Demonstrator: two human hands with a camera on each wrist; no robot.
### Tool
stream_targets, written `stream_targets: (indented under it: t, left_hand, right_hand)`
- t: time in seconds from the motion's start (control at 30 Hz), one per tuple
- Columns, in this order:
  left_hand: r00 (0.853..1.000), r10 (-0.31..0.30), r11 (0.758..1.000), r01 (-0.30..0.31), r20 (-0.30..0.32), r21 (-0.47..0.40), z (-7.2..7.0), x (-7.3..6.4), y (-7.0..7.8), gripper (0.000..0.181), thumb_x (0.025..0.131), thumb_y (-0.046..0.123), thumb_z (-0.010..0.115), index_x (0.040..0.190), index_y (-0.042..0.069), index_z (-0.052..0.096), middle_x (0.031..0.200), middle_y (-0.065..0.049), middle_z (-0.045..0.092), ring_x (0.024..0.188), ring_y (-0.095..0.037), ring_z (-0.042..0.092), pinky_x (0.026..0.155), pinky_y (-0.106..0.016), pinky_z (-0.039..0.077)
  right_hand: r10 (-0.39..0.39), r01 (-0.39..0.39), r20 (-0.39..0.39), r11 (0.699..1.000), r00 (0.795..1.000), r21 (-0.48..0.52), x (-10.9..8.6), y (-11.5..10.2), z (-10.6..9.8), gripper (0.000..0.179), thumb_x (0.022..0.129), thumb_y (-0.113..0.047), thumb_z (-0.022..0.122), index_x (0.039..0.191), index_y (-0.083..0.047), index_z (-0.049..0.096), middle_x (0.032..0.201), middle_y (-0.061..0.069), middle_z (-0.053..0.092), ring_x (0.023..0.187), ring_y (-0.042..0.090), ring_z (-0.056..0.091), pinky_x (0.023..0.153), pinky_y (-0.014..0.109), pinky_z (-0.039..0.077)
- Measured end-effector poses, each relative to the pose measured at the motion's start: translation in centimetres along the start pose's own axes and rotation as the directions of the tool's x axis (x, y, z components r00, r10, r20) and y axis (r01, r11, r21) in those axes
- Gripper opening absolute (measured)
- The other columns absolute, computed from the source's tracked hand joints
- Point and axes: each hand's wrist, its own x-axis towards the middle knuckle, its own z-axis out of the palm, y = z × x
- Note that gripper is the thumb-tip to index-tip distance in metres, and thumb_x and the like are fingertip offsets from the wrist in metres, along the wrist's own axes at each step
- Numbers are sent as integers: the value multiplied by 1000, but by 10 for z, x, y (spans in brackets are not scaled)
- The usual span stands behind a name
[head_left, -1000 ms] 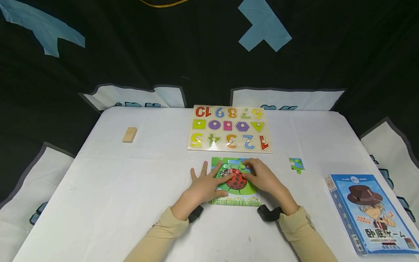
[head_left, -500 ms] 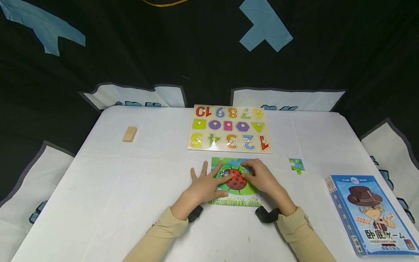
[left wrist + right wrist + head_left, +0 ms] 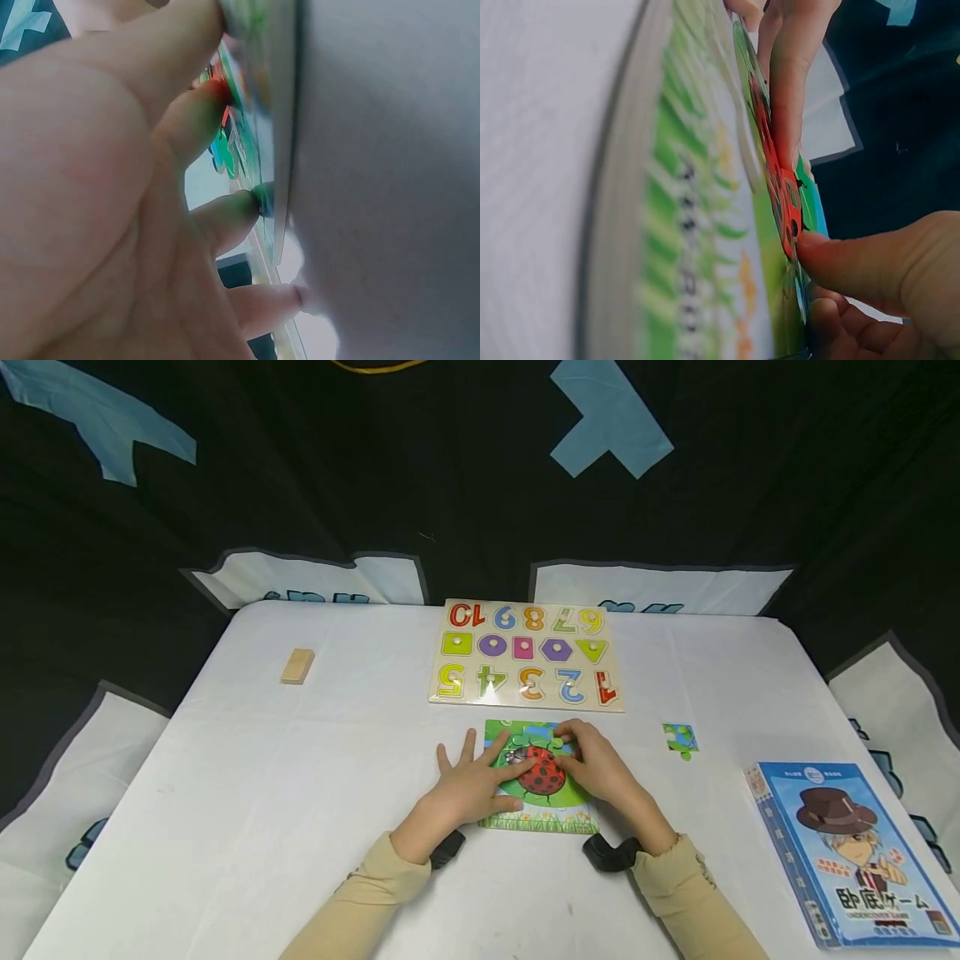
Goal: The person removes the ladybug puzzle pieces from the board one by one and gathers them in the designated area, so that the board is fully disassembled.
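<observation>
A ladybug jigsaw puzzle point(image 3: 543, 818) lies in its frame on the white table in front of the person. The left hand point(image 3: 468, 789) rests on its left side with fingers spread, the index fingertip on the red ladybug. At the upper right of the puzzle, the right hand point(image 3: 600, 764) pinches a puzzle piece point(image 3: 790, 199) between thumb and fingers. That piece carries part of the red spotted body and stands slightly raised and tilted in the right wrist view. The right fingers hide its outer edge. Another loose puzzle piece point(image 3: 681, 739), green and blue, lies to the right of the hand.
Beyond the puzzle lies a wooden number-and-shape board point(image 3: 525, 656). A small wooden block point(image 3: 297, 667) sits at the far left of the table point(image 3: 225, 827). A blue game box point(image 3: 855, 852) occupies the right front. Black wrist cameras sit under both wrists.
The right fingertips shift slightly at the puzzle's upper right. The piece there looked flatter half a second ago and shows tilted up again now. The left hand stays in place.
</observation>
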Motion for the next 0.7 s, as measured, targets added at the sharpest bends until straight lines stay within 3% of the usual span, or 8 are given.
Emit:
stream_targets:
  t: [0.37,0.7]
  left_hand:
    - [1000,9,1000,-9,6,2,-1,-1,0,62,79,58,54,136,40,38,150,-4,11,130,-48,3,89,-73,8]
    - [1000,7,1000,-7,6,-4,1,0,-1,61,79,58,53,136,42,37,151,-3,9,130,-47,2,89,-72,7]
  right_hand:
    - [-50,48,-41,998,998,-46,2,1,3,40,84,1,60,123,-3,52,88,8,49,70,17,43,62,32,38]
    - [-60,56,-78,997,995,-50,2,0,4,34,83,-3,63,116,-3,56,82,5,49,65,14,42,58,30,37]
